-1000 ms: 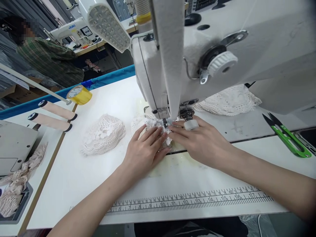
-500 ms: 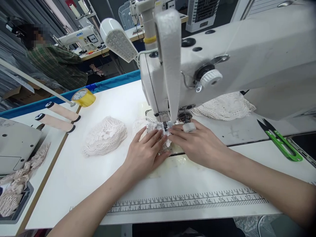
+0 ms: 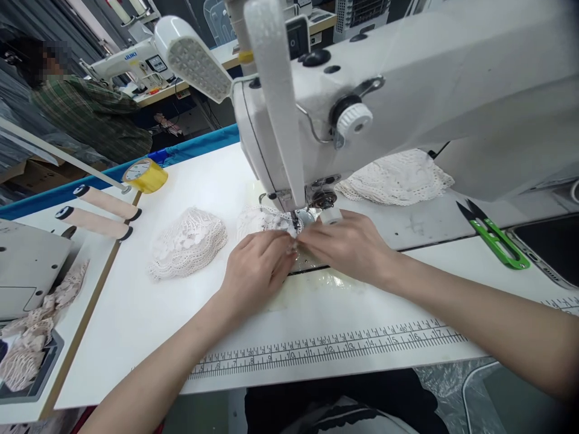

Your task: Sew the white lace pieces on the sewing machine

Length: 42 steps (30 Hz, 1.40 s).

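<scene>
A white sewing machine [image 3: 407, 78] fills the upper right of the view. Under its needle lies a small white lace piece [image 3: 262, 218]. My left hand [image 3: 256, 271] has its fingers curled and pinched on the near edge of that lace. Just to the right of the needle, my right hand [image 3: 350, 247] meets it fingertip to fingertip and pinches the same lace edge. A white ring-like thimble [image 3: 331, 216] sits on a finger of my right hand.
A pile of white lace pieces [image 3: 187, 241] lies left of the needle, another [image 3: 395, 175] behind the machine. Green thread snips [image 3: 495, 238] rest at the right. Yellow tape [image 3: 145, 173] and two thread cones [image 3: 97, 212] stand at the left. A person [image 3: 85, 108] works at the back.
Both hands went from lying flat on the lace to curling and pinching its near edge in front of the needle. The camera view shifted slightly.
</scene>
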Each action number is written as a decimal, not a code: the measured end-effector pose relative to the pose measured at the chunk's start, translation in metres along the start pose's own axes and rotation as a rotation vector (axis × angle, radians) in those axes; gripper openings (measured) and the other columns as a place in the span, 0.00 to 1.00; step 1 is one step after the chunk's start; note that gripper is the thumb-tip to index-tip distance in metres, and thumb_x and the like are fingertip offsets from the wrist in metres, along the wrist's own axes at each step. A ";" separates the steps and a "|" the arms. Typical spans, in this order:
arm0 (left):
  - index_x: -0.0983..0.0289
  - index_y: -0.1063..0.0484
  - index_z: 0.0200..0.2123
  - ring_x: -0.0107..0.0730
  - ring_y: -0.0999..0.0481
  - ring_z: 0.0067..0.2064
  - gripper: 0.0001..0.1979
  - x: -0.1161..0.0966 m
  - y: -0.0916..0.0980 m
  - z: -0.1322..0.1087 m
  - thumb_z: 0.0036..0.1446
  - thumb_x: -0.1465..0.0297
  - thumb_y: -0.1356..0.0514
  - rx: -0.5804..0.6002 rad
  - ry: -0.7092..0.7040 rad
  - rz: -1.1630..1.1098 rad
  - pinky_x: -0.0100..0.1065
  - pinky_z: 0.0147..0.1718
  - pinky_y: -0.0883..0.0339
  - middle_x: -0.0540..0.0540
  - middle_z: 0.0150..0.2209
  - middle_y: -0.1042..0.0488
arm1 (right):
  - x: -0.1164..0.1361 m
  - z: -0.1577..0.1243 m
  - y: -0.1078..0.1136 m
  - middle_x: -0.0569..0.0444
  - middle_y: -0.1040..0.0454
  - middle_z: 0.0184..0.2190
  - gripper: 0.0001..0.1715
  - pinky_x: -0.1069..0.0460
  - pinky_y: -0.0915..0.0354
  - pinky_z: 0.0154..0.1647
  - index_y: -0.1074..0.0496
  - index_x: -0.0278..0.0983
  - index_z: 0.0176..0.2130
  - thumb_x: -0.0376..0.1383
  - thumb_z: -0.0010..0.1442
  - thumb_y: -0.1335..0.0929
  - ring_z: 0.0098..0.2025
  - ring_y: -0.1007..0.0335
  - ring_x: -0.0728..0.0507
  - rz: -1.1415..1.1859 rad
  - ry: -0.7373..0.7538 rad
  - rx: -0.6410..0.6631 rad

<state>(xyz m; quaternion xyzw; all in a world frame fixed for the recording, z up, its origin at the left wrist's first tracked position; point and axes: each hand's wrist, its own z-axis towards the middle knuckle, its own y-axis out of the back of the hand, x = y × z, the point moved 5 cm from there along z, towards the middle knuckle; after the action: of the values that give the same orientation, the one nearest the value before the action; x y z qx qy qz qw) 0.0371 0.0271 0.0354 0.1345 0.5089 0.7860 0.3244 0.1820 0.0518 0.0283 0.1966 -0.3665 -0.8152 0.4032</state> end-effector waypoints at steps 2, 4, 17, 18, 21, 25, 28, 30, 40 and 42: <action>0.65 0.33 0.51 0.38 0.23 0.44 0.17 0.006 -0.002 0.007 0.59 0.67 0.38 0.110 0.124 -0.031 0.38 0.38 0.27 0.58 0.49 0.26 | -0.008 0.000 -0.001 0.59 0.26 0.21 0.17 0.53 0.49 0.24 0.23 0.37 0.32 0.35 0.68 0.38 0.22 0.39 0.51 0.054 -0.108 -0.022; 0.63 0.32 0.51 0.39 0.25 0.45 0.18 0.010 -0.006 0.016 0.58 0.67 0.38 0.201 0.192 -0.048 0.40 0.39 0.29 0.56 0.48 0.26 | -0.014 -0.001 -0.003 0.58 0.26 0.22 0.19 0.53 0.51 0.23 0.22 0.38 0.33 0.39 0.69 0.38 0.22 0.39 0.51 0.082 -0.201 -0.021; 0.59 0.23 0.37 0.38 0.26 0.42 0.08 0.014 -0.017 0.026 0.57 0.73 0.41 0.082 0.193 0.083 0.44 0.48 0.39 0.50 0.39 0.22 | -0.020 -0.002 -0.006 0.57 0.25 0.23 0.18 0.53 0.52 0.23 0.21 0.38 0.37 0.42 0.68 0.37 0.23 0.35 0.50 0.136 -0.311 0.036; 0.59 0.23 0.37 0.39 0.26 0.42 0.07 0.012 -0.016 0.026 0.57 0.71 0.41 0.079 0.194 0.082 0.45 0.48 0.39 0.50 0.39 0.22 | -0.021 -0.002 -0.006 0.58 0.26 0.22 0.18 0.53 0.52 0.23 0.21 0.38 0.36 0.42 0.67 0.37 0.22 0.36 0.50 0.133 -0.317 0.036; 0.60 0.23 0.35 0.39 0.25 0.42 0.05 0.010 -0.009 0.027 0.58 0.67 0.39 0.031 0.189 0.095 0.46 0.49 0.40 0.50 0.37 0.22 | -0.020 -0.001 -0.006 0.59 0.28 0.19 0.18 0.53 0.52 0.22 0.21 0.39 0.35 0.41 0.67 0.37 0.21 0.38 0.50 0.117 -0.320 0.028; 0.60 0.23 0.33 0.35 0.25 0.41 0.06 0.010 -0.001 0.030 0.60 0.72 0.40 0.034 0.068 0.113 0.45 0.51 0.41 0.48 0.37 0.21 | -0.020 0.000 -0.005 0.59 0.29 0.18 0.17 0.53 0.53 0.21 0.21 0.39 0.35 0.41 0.67 0.37 0.20 0.39 0.50 0.123 -0.312 0.033; 0.61 0.23 0.34 0.36 0.25 0.42 0.08 0.005 0.000 0.028 0.61 0.74 0.42 0.086 -0.086 0.149 0.45 0.50 0.38 0.50 0.39 0.21 | -0.018 -0.002 -0.004 0.60 0.27 0.20 0.15 0.54 0.50 0.22 0.21 0.39 0.35 0.39 0.66 0.36 0.21 0.37 0.51 0.182 -0.292 0.057; 0.63 0.23 0.36 0.38 0.26 0.43 0.07 -0.003 -0.001 0.022 0.61 0.74 0.42 0.064 -0.183 0.200 0.43 0.46 0.35 0.54 0.41 0.22 | -0.013 -0.003 -0.002 0.61 0.23 0.24 0.12 0.54 0.46 0.24 0.22 0.40 0.34 0.35 0.65 0.35 0.24 0.33 0.51 0.232 -0.226 0.077; 0.69 0.28 0.52 0.41 0.28 0.56 0.15 -0.019 -0.013 -0.012 0.62 0.75 0.42 0.004 -0.172 0.246 0.44 0.56 0.36 0.59 0.51 0.23 | 0.009 -0.008 0.008 0.56 0.20 0.33 0.11 0.51 0.41 0.35 0.23 0.35 0.35 0.25 0.61 0.34 0.40 0.27 0.47 0.033 0.036 0.053; 0.69 0.28 0.52 0.41 0.27 0.56 0.15 -0.017 -0.012 -0.013 0.62 0.75 0.43 0.013 -0.163 0.235 0.44 0.57 0.37 0.59 0.50 0.23 | 0.008 -0.008 0.008 0.56 0.20 0.33 0.11 0.51 0.40 0.36 0.23 0.35 0.36 0.25 0.61 0.35 0.39 0.27 0.47 0.037 0.036 0.074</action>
<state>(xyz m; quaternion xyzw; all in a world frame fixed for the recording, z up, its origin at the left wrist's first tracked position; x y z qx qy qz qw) 0.0477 0.0104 0.0207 0.2585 0.4665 0.8019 0.2693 0.1859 0.0383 0.0292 0.2192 -0.3929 -0.7897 0.4171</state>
